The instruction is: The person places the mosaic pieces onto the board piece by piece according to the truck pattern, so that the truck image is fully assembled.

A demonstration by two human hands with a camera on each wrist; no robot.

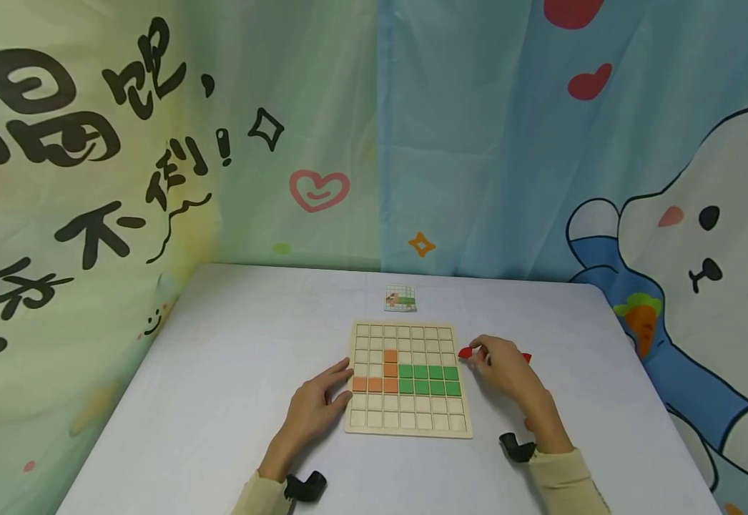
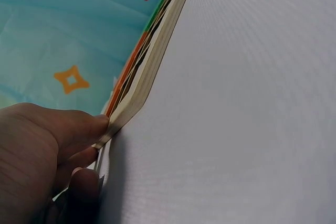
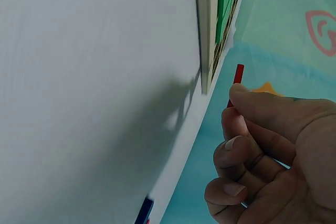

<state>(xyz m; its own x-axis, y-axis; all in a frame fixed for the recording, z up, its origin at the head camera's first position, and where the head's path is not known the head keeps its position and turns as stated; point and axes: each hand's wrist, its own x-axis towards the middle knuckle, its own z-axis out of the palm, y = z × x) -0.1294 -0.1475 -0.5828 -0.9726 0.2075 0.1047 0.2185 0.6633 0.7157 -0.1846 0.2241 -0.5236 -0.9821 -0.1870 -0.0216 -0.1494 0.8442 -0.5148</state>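
Red is showing between the thumb and forefinger of a person's right hand (image 1: pixel 505 366), whose fingers are pinching a small red piece (image 1: pixel 465 352) just beside a gridded wooden board (image 1: pixel 412 433) on a white desk (image 1: pixel 219 357), at the board's 2 o'clock. In the right wrist view the piece is appearing edge-on, its lower end disappearing behind the fingertips, and the other fingers are curling in toward the palm.

At the board's 9 o'clock, the left hand (image 1: pixel 312 408) is resting its thumb and slightly spread fingers against the edge; shadow is obscuring some of those fingers in the left wrist view. Orange squares (image 1: pixel 390 370) are filling an angled run of cells, with green squares (image 1: pixel 422 372) lying in two rows toward 3 o'clock.

A second red piece (image 1: pixel 526 357) is peeking out from behind the right hand, between its 2 and 3 o'clock, mostly hidden. A dark blue object (image 3: pixel 144 211) is being cut off at the right wrist view's 7 o'clock, its shape hard to make out. At the board's 12 o'clock, a printed card (image 1: pixel 400 298) is lying too small to read in detail.
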